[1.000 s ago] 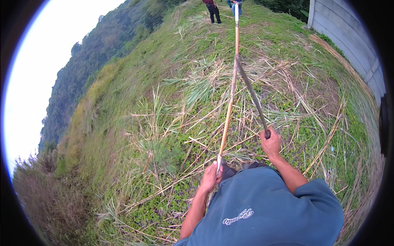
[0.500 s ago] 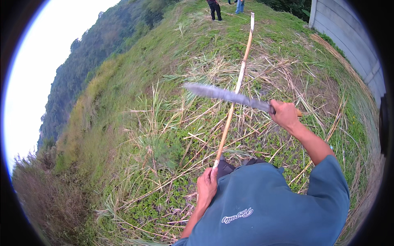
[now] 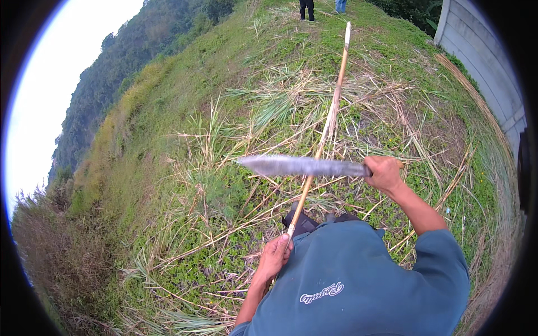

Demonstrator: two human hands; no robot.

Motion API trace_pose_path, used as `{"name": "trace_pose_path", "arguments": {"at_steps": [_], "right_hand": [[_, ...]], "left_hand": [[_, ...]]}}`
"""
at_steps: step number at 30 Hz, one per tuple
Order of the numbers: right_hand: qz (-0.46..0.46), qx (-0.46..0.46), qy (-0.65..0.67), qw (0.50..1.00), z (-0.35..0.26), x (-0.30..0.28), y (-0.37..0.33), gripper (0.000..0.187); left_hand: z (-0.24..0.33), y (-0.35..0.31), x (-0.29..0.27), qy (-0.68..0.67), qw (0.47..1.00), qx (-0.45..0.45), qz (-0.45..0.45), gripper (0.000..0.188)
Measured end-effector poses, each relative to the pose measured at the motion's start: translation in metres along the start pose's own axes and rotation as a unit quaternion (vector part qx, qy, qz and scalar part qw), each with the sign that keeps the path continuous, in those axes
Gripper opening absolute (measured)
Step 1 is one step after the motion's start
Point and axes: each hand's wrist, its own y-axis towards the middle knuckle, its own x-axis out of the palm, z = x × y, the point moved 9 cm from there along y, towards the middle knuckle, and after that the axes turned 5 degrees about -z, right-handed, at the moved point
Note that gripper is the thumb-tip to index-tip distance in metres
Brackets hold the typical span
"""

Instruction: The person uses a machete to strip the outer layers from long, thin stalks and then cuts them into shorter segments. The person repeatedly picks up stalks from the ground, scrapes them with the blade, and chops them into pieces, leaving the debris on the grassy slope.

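My left hand (image 3: pixel 274 255) is closed round the near end of a long, thin, pale tan cane stalk (image 3: pixel 340 84), close to my body. The stalk points away from me and slightly right, its far tip whitish. In my right hand (image 3: pixel 384 172) is the handle of a machete (image 3: pixel 297 166), whose long grey blade points left and is blurred by motion. Seen from above, the blade crosses over the stalk's nearer half; I cannot tell whether they touch. Part of the wooden handle shows behind my right fist.
Cut dry stalks and leaves (image 3: pixel 386 95) litter the green ground cover. A grey panel wall (image 3: pixel 482 56) stands at the far right, with dry stalks (image 3: pixel 468 84) along its foot. Two people's legs (image 3: pixel 306 9) show at the top. The ground slopes toward wooded hills (image 3: pixel 129 61) on the left.
The machete and my right hand have come nearer to my body, and the blade now lies more level across the view. My left hand still grips the stalk, slightly lower and further left.
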Motion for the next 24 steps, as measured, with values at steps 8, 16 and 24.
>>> {"name": "trace_pose_path", "arguments": {"at_steps": [8, 16, 24], "right_hand": [[0.021, 0.250, 0.006, 0.968, 0.096, 0.010, 0.010, 0.023], [-0.034, 0.182, -0.020, 0.983, 0.066, 0.029, 0.012, 0.017], [-0.096, 0.053, 0.025, 0.994, 0.015, 0.049, -0.005, 0.015]], "left_hand": [[-0.008, -0.011, -0.008, -0.073, 0.997, -0.038, -0.004, 0.044], [-0.034, -0.006, 0.001, -0.175, 0.968, -0.135, -0.121, 0.046], [-0.058, -0.003, -0.008, -0.242, 0.944, -0.130, -0.183, 0.049]]}}
